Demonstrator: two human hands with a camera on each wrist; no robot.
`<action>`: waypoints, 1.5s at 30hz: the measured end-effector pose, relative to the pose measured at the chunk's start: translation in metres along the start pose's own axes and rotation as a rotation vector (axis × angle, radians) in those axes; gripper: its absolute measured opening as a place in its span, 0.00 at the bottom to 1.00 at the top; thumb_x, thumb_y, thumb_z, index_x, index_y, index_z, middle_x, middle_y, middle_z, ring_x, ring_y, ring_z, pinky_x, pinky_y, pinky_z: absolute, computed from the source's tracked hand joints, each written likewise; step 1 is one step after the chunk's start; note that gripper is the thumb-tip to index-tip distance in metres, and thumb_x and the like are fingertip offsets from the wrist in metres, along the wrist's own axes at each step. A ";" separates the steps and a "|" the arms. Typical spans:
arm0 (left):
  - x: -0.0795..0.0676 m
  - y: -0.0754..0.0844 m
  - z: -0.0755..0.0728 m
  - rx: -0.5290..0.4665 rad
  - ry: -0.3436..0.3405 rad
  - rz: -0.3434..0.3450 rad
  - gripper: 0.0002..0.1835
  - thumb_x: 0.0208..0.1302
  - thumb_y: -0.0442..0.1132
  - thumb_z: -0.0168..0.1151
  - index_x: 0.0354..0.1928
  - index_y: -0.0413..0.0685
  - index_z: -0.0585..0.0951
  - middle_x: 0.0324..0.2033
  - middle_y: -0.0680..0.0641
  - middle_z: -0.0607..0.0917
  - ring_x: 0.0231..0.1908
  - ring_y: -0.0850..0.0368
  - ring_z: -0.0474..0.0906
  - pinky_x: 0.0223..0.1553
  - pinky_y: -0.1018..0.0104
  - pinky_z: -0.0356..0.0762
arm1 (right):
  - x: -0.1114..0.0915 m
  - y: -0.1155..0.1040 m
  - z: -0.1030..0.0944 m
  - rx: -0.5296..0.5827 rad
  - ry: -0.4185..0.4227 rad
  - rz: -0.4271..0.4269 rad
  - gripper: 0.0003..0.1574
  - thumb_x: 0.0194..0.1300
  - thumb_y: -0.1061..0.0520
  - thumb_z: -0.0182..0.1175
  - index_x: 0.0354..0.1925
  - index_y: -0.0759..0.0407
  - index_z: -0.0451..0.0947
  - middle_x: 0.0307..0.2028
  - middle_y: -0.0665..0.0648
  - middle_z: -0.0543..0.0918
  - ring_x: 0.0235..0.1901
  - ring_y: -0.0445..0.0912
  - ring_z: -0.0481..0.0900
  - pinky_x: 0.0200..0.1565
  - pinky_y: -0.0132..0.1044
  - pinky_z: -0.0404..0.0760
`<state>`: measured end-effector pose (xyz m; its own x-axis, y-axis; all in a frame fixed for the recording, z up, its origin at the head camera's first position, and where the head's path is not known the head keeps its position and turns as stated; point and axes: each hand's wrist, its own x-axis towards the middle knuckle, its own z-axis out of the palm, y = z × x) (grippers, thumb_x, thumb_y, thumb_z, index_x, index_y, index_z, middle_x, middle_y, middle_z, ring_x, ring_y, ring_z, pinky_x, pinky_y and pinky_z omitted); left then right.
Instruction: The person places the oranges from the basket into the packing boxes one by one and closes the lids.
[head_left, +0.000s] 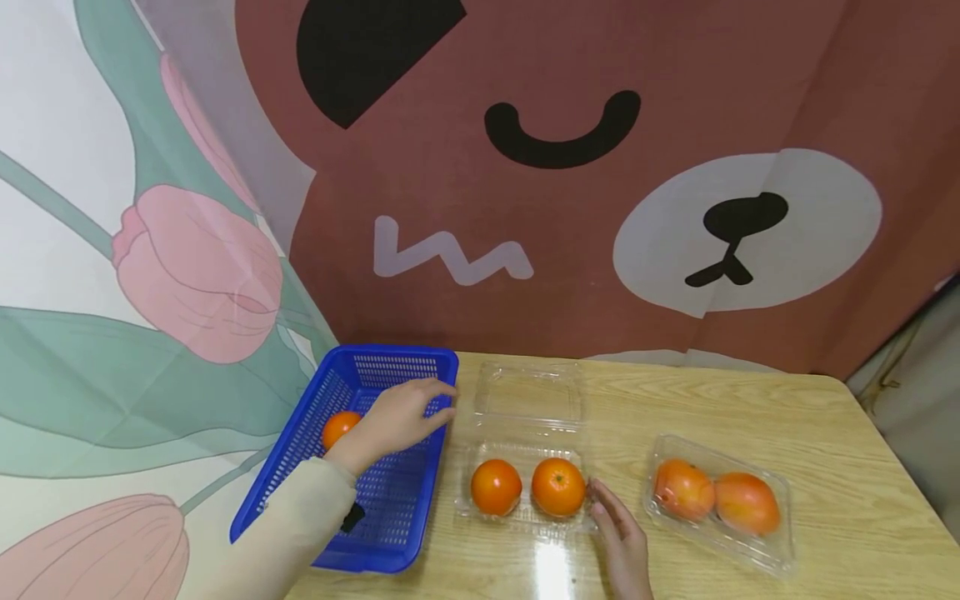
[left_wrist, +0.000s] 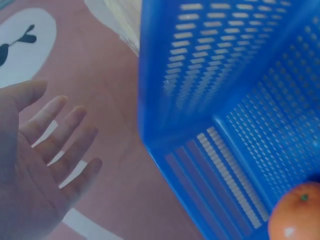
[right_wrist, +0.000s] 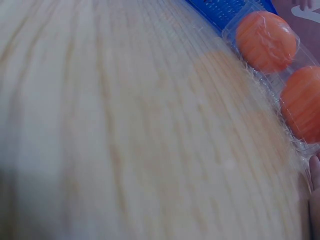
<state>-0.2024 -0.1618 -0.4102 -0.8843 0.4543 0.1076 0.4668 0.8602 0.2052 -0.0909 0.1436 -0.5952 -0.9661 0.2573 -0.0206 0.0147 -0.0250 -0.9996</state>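
In the head view, my left hand (head_left: 401, 412) is over the blue plastic basket (head_left: 427, 508), its fingers extended toward the basket's right rim and holding nothing. The left wrist view shows that hand (left_wrist: 45, 160) with spread fingers beside the basket wall (left_wrist: 155, 100). One orange (head_left: 341, 429) lies in the basket, partly hidden by my left arm. Two oranges (head_left: 497, 487) sit side by side in a clear plastic clamshell box, whose lid (head_left: 528, 396) is folded back. My right hand (head_left: 622, 542) has its fingertips at the box's right edge; whether they touch it is hard to tell.
On the right of the wooden table (head_left: 675, 575) lies a closed clear box (head_left: 780, 562) with two orange-red fruits (head_left: 747, 502). A small black thing (head_left: 352, 517) is inside the basket. Behind the table hangs a bear-print cloth (head_left: 570, 317), with a flower-print cloth (head_left: 202, 275) at left.
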 end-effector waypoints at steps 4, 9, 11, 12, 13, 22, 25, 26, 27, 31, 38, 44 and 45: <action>-0.010 -0.012 -0.001 -0.011 0.003 -0.063 0.18 0.60 0.54 0.59 0.50 0.60 0.80 0.49 0.56 0.80 0.52 0.58 0.75 0.53 0.58 0.72 | 0.000 -0.001 0.000 0.005 -0.003 -0.007 0.23 0.69 0.56 0.51 0.59 0.63 0.71 0.57 0.57 0.75 0.51 0.31 0.74 0.49 0.23 0.72; -0.021 -0.034 0.000 -0.003 0.024 -0.106 0.18 0.59 0.55 0.60 0.50 0.59 0.80 0.48 0.54 0.81 0.50 0.55 0.76 0.49 0.53 0.74 | 0.000 0.001 0.001 0.005 -0.006 -0.014 0.23 0.69 0.56 0.51 0.59 0.63 0.71 0.56 0.56 0.76 0.51 0.31 0.74 0.49 0.24 0.73; -0.025 -0.045 0.001 -0.001 0.023 -0.130 0.20 0.60 0.57 0.58 0.51 0.59 0.80 0.49 0.53 0.81 0.51 0.54 0.76 0.49 0.51 0.74 | 0.000 0.002 0.000 0.002 -0.005 -0.013 0.23 0.69 0.55 0.51 0.59 0.63 0.71 0.56 0.55 0.76 0.51 0.31 0.74 0.49 0.24 0.73; -0.027 -0.051 0.002 -0.010 0.022 -0.146 0.20 0.60 0.58 0.58 0.51 0.59 0.80 0.49 0.52 0.81 0.51 0.53 0.76 0.49 0.51 0.73 | 0.000 0.002 0.000 0.001 -0.004 -0.013 0.23 0.69 0.55 0.51 0.59 0.62 0.71 0.56 0.55 0.76 0.51 0.31 0.74 0.49 0.24 0.73; -0.029 -0.057 0.002 -0.016 0.021 -0.163 0.21 0.60 0.59 0.57 0.51 0.59 0.80 0.50 0.52 0.80 0.52 0.52 0.76 0.49 0.49 0.73 | 0.001 0.002 0.000 0.001 -0.004 -0.014 0.22 0.69 0.56 0.51 0.59 0.63 0.71 0.56 0.54 0.76 0.51 0.31 0.74 0.49 0.24 0.73; -0.043 -0.097 0.000 -0.113 -0.018 -0.323 0.31 0.59 0.66 0.51 0.56 0.55 0.77 0.55 0.45 0.77 0.57 0.43 0.69 0.54 0.39 0.65 | 0.000 0.001 0.000 0.005 -0.013 -0.013 0.23 0.69 0.55 0.51 0.59 0.62 0.71 0.57 0.58 0.75 0.51 0.31 0.74 0.49 0.23 0.72; -0.047 -0.107 0.001 -0.133 -0.034 -0.351 0.31 0.60 0.65 0.51 0.57 0.53 0.76 0.57 0.43 0.75 0.59 0.41 0.67 0.55 0.38 0.62 | 0.000 0.001 0.000 0.003 -0.012 -0.012 0.23 0.69 0.55 0.51 0.59 0.63 0.71 0.57 0.58 0.75 0.51 0.31 0.74 0.49 0.23 0.72; -0.048 -0.110 0.001 -0.141 -0.038 -0.357 0.30 0.60 0.63 0.53 0.57 0.53 0.76 0.57 0.42 0.75 0.59 0.41 0.67 0.56 0.38 0.62 | 0.000 0.000 0.000 0.004 -0.011 -0.013 0.23 0.69 0.56 0.51 0.59 0.63 0.71 0.57 0.58 0.75 0.51 0.31 0.74 0.49 0.23 0.72; -0.049 -0.112 0.002 -0.140 -0.041 -0.354 0.30 0.61 0.63 0.53 0.57 0.52 0.76 0.57 0.41 0.75 0.58 0.40 0.67 0.55 0.37 0.62 | 0.000 0.000 0.000 0.005 -0.009 -0.014 0.22 0.69 0.56 0.51 0.59 0.63 0.71 0.57 0.58 0.75 0.51 0.31 0.74 0.49 0.24 0.72; -0.051 -0.122 0.007 -0.137 -0.056 -0.366 0.29 0.61 0.61 0.54 0.57 0.51 0.76 0.56 0.41 0.75 0.57 0.40 0.68 0.54 0.38 0.63 | 0.000 0.001 0.000 0.004 -0.004 -0.022 0.22 0.69 0.56 0.51 0.59 0.63 0.71 0.56 0.57 0.75 0.51 0.31 0.74 0.49 0.24 0.72; -0.053 -0.132 0.020 -0.103 -0.108 -0.401 0.33 0.59 0.63 0.54 0.58 0.48 0.75 0.58 0.36 0.72 0.59 0.36 0.64 0.54 0.33 0.59 | 0.000 0.002 0.001 0.010 -0.002 -0.035 0.22 0.69 0.57 0.52 0.58 0.63 0.71 0.56 0.58 0.75 0.51 0.31 0.74 0.49 0.24 0.72; -0.052 -0.135 0.026 -0.055 -0.122 -0.449 0.30 0.59 0.58 0.58 0.58 0.46 0.75 0.58 0.33 0.70 0.59 0.33 0.64 0.52 0.32 0.61 | -0.001 0.001 0.001 0.000 -0.002 -0.029 0.22 0.69 0.56 0.51 0.58 0.62 0.71 0.57 0.58 0.75 0.51 0.31 0.74 0.49 0.24 0.72; -0.052 -0.135 0.026 -0.043 -0.121 -0.455 0.30 0.58 0.56 0.59 0.58 0.46 0.75 0.58 0.33 0.70 0.58 0.33 0.64 0.52 0.33 0.62 | -0.001 0.001 0.000 -0.002 -0.004 -0.028 0.22 0.69 0.56 0.51 0.59 0.62 0.71 0.57 0.59 0.75 0.51 0.31 0.74 0.49 0.24 0.72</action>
<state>-0.2191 -0.2951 -0.4690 -0.9914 0.0594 -0.1164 0.0292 0.9690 0.2455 -0.0903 0.1430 -0.5962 -0.9671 0.2543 0.0078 -0.0122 -0.0157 -0.9998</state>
